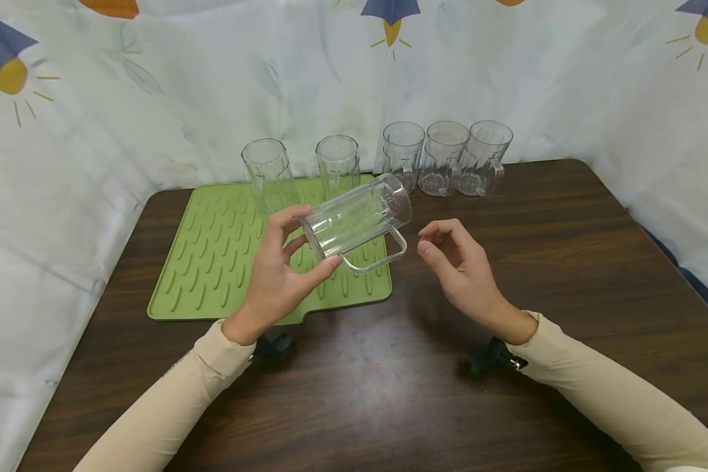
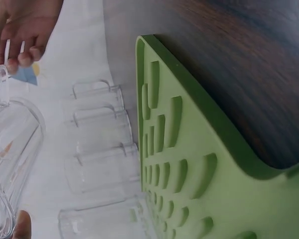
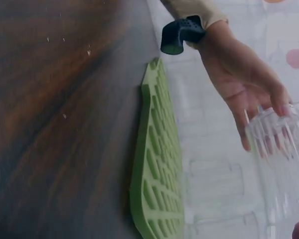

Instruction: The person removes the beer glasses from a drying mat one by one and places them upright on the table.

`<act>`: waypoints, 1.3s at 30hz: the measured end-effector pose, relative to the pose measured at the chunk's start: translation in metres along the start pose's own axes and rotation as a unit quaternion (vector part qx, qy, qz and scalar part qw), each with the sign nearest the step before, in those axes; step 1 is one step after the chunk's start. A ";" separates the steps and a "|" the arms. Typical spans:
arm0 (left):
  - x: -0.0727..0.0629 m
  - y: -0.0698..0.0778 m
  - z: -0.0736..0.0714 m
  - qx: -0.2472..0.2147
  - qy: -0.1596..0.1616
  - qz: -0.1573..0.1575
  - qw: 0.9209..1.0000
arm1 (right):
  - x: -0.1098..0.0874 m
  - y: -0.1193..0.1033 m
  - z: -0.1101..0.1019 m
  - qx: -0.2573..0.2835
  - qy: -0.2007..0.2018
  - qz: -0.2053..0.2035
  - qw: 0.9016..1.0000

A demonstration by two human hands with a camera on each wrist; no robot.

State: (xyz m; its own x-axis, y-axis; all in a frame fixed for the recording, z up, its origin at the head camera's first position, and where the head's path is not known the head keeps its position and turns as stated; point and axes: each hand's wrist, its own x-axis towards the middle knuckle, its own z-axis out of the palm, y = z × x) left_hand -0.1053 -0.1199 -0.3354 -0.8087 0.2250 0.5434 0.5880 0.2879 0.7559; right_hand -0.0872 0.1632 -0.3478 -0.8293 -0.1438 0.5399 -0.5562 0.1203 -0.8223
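A clear glass mug (image 1: 354, 219) is tilted on its side in the air above the green drying mat (image 1: 212, 262). My left hand (image 1: 280, 275) grips it near the base, thumb below and fingers over the top, as the right wrist view also shows. The mug's mouth points right and its handle (image 1: 377, 262) hangs toward me. Just right of the handle is my right hand (image 1: 460, 272), its fingers loosely bent with nothing in them. On the mat's back part, two similar mugs stand, a left one (image 1: 265, 164) and a right one (image 1: 337, 160).
Three more clear mugs (image 1: 445, 157) stand close together at the table's back edge, right of the mat. Behind the dark wooden table (image 1: 566, 262) hangs a white patterned curtain (image 1: 212, 78). Each wrist carries a black camera strap.
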 end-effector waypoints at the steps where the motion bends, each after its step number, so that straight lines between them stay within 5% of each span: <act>1: 0.000 0.000 0.001 -0.002 0.001 -0.001 1.000 | -0.001 0.001 0.000 0.006 0.003 0.016 1.000; 7: 0.005 0.003 0.007 -0.024 0.008 -0.001 1.000 | -0.003 0.004 0.002 0.090 0.010 0.095 0.991; 12: 0.008 0.003 0.012 -0.032 0.009 -0.002 0.999 | -0.004 0.006 0.007 0.202 -0.001 0.127 0.971; 19: 0.010 0.003 0.014 -0.034 0.003 -0.001 0.999 | -0.003 0.003 0.013 0.267 -0.027 0.171 0.948; 28: 0.010 -0.001 0.020 -0.035 0.003 -0.010 0.999 | 0.000 -0.001 0.018 0.340 -0.015 0.286 0.896; 39: 0.009 -0.005 0.028 -0.038 0.004 -0.017 0.999 | 0.003 -0.002 0.023 0.434 0.020 0.322 0.841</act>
State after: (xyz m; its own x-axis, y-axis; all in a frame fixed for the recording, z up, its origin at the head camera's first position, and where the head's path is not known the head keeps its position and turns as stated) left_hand -0.1154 -0.0936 -0.3446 -0.8283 0.2083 0.5202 0.5581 0.2235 0.7991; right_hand -0.0871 0.1396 -0.3487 -0.9547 -0.2876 -0.0757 0.2424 -0.6047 -0.7586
